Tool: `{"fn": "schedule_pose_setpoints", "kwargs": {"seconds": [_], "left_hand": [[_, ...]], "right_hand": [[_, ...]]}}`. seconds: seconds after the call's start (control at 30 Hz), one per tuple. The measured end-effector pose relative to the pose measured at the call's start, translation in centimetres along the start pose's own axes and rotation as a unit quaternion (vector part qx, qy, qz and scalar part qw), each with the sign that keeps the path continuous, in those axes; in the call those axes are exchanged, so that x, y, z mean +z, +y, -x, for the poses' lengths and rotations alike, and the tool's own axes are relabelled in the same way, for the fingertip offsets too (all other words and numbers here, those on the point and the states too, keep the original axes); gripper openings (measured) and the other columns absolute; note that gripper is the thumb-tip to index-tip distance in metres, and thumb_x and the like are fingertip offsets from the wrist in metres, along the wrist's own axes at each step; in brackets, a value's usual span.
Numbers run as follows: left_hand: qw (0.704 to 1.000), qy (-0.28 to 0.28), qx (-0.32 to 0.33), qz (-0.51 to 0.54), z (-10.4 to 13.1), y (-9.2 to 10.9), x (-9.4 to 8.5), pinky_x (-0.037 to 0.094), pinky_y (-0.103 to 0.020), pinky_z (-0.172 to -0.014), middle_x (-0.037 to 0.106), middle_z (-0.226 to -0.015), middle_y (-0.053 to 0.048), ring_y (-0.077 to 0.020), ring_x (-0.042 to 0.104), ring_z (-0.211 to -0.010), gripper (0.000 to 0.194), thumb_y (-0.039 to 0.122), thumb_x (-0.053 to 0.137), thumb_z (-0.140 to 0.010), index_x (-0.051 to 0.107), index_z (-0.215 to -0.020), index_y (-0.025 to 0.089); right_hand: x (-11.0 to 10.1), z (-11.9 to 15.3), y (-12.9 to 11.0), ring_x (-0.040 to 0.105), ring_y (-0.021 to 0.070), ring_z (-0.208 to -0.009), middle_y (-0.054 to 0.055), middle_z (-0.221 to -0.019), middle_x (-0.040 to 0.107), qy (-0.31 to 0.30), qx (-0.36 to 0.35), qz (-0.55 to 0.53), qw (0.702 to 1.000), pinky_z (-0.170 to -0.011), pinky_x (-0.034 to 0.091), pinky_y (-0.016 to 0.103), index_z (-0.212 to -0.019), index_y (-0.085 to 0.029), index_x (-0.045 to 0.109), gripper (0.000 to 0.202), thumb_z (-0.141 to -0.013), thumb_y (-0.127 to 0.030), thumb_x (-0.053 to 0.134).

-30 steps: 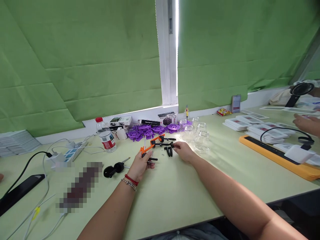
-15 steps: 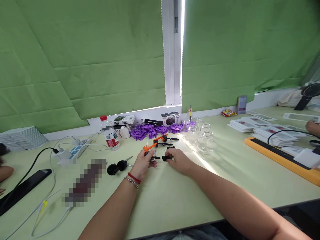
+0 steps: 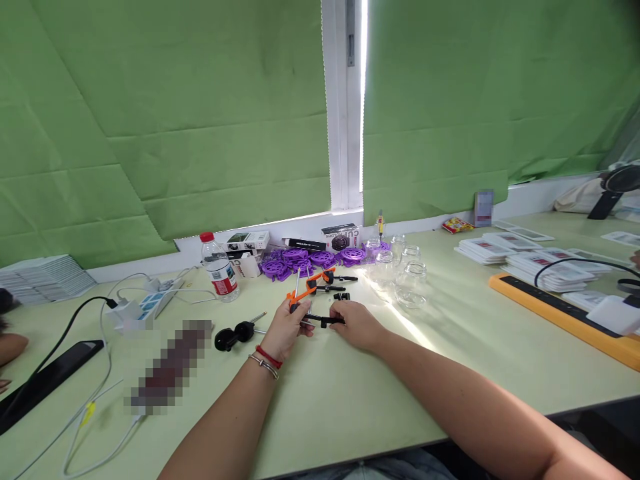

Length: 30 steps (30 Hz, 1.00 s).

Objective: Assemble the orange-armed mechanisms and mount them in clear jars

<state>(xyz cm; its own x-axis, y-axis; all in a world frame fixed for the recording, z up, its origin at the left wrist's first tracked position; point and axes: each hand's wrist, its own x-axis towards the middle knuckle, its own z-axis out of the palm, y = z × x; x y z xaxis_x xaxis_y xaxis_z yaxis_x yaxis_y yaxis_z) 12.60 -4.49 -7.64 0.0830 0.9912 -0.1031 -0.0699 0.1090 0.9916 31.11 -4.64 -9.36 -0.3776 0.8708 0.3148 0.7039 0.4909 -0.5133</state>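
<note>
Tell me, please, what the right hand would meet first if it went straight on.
Probably the thin black rod jutting from the left hand, then that hand itself; depth is unclear.

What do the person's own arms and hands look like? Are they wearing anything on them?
The left hand and right hand have no gloves, and no sleeves show on either arm. Around the left wrist is a thin, red, cord-like bracelet, with a slim, silver-coloured, metal-looking bangle beside it. No bracelet shows on the right wrist.
</note>
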Motion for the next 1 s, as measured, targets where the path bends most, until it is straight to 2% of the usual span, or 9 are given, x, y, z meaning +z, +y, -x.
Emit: {"fn": "schedule_pose_setpoints", "kwargs": {"seconds": [0.63, 0.83, 1.0], "left_hand": [[0.999, -0.012, 0.008, -0.029, 0.21, 0.12, 0.05, 0.048, -0.024, -0.043, 0.052, -0.062, 0.005, -0.011, 0.058, -0.047, 0.038, 0.044, 0.07, -0.07, 0.045, -0.083, 0.018], [0.998, -0.02, 0.028, -0.044, 0.45, 0.06, 0.36, 0.048, -0.023, -0.043, 0.05, -0.06, 0.006, -0.0109, 0.058, -0.046, 0.039, 0.044, 0.071, -0.069, 0.043, -0.08, 0.018], [0.999, -0.012, 0.027, -0.036, 0.4, 0.08, 0.37, 0.048, -0.024, -0.043, 0.052, -0.063, 0.005, -0.0113, 0.058, -0.048, 0.038, 0.045, 0.069, -0.071, 0.044, -0.082, 0.018]], "right_hand": [[0.28, -0.01, 0.27, 0.05, 0.0143, -0.071, 0.0, -0.076, 0.059, -0.017, 0.006, -0.012, 1.0, -0.062, 0.033, 0.024, -0.079, -0.019, 0.058, 0.01, -0.074, -0.019, 0.066], [0.24, 0.02, 0.21, 0.05, 0.0141, -0.07, 0.0, -0.075, 0.058, -0.018, -0.008, -0.013, 1.0, -0.062, 0.032, 0.024, -0.078, -0.019, 0.057, 0.01, -0.073, -0.018, 0.066], [0.35, 0.22, 0.17, 0.049, 0.0134, -0.069, 0.0, -0.075, 0.058, -0.019, -0.013, -0.035, 0.999, -0.061, 0.031, 0.023, -0.08, -0.019, 0.054, 0.007, -0.077, -0.02, 0.06]]}}
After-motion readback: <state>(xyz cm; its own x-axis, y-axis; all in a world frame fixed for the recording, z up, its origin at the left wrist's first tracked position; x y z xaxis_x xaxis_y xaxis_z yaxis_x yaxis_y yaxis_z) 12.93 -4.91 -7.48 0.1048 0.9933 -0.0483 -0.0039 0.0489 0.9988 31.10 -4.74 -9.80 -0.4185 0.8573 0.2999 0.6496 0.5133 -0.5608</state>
